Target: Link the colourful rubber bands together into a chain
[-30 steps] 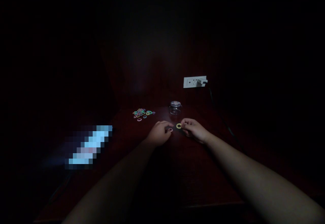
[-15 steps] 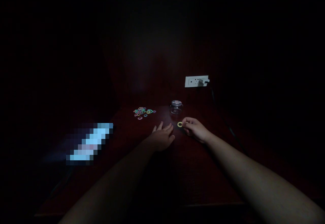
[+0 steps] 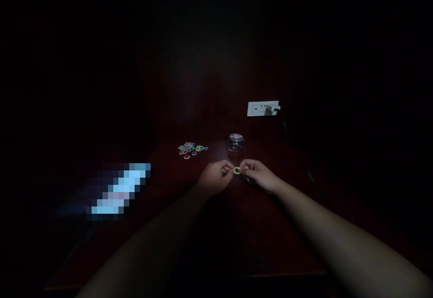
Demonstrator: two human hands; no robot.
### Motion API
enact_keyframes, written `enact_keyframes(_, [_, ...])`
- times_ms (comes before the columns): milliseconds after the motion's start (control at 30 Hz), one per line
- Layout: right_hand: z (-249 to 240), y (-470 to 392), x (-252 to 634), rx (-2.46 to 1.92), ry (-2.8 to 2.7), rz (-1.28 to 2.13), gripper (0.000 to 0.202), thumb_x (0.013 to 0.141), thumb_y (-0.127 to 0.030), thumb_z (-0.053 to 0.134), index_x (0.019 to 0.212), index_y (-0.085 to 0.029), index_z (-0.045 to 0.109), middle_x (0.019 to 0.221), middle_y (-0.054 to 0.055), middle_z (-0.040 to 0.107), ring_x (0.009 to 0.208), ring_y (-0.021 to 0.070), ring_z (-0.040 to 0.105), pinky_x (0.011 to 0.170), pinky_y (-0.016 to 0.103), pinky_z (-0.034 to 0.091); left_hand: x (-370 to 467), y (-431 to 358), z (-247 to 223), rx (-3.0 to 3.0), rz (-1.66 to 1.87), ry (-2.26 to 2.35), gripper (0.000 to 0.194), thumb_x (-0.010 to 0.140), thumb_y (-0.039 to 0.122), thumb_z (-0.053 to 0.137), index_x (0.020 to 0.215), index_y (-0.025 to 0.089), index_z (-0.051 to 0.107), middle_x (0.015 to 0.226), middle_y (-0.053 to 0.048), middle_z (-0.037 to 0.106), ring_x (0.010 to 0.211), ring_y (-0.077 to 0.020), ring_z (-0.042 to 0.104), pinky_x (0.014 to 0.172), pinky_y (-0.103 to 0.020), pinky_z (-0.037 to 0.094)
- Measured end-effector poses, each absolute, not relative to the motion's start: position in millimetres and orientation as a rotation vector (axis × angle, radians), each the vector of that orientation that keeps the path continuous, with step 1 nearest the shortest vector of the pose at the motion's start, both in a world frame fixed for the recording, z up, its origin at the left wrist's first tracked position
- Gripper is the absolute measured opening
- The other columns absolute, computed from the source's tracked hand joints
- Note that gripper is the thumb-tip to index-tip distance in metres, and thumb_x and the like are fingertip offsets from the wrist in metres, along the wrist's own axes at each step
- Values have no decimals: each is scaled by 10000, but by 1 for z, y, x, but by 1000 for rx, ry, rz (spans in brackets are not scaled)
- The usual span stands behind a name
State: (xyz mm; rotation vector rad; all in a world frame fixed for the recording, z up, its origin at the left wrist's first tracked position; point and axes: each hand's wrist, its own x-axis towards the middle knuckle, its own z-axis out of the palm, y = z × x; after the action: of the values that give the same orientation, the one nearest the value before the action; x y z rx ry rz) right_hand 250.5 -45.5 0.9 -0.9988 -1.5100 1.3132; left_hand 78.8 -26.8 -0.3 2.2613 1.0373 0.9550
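Observation:
A small yellow ring, which looks like a hair tie (image 3: 234,171), is held between my two hands just above the dark red table (image 3: 250,226). My right hand (image 3: 257,174) pinches its right side between thumb and fingers. At its left side, the thumb and fingertips of my left hand (image 3: 215,179) close on the edge. Behind the hands stands a clear jar (image 3: 235,148) with a lid on it. Farther left lies a loose pile of colourful hair ties (image 3: 189,148), pink, green, yellow and purple, with a pink one slightly apart in front.
On the left, a bright pixelated screen-like object (image 3: 122,192) lies on the table. A white wall socket (image 3: 263,108) with a plugged-in charger is on the back wall, its cable running down the right side. The surroundings are very dark.
My left hand was spread flat over the table; its fingers have now closed on the yellow hair tie. My right hand has brought the tie slightly left and nearer.

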Motion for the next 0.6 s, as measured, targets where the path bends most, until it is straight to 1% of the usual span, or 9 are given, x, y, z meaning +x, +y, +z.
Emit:
enact_keyframes(133, [2,-46,250,-1010,-1512,1314,144,685,-268,576,677,-158,483,416,-82,421,341,31,278,356,169,141,79,-29,1,2210,986,1024,166,777,252,473,804,154,604,758,-21,657,653,-109,592,591,-202,451])
enact_keyframes(300, [3,-47,250,-1020,-1515,1313,143,678,-270,574,680,-161,482,410,-83,418,338,33,278,355,170,140,79,-30,2,2180,1001,1008,197,784,286,468,787,149,610,760,-29,658,665,-118,591,600,-211,446])
enact_keyframes(467, [1,-46,251,-1018,-1526,1315,135,684,-269,566,686,-161,485,410,-82,416,333,34,276,352,173,138,80,-31,3,2177,973,1011,196,776,284,474,774,139,605,726,-33,649,624,-117,572,571,-214,430])
enact_keyframes(600, [0,-45,252,-992,-1549,1318,130,690,-264,563,696,-159,486,423,-79,424,341,35,282,356,173,140,80,-32,4,2211,939,988,214,799,290,439,760,142,588,747,-33,645,657,-122,568,599,-223,426])
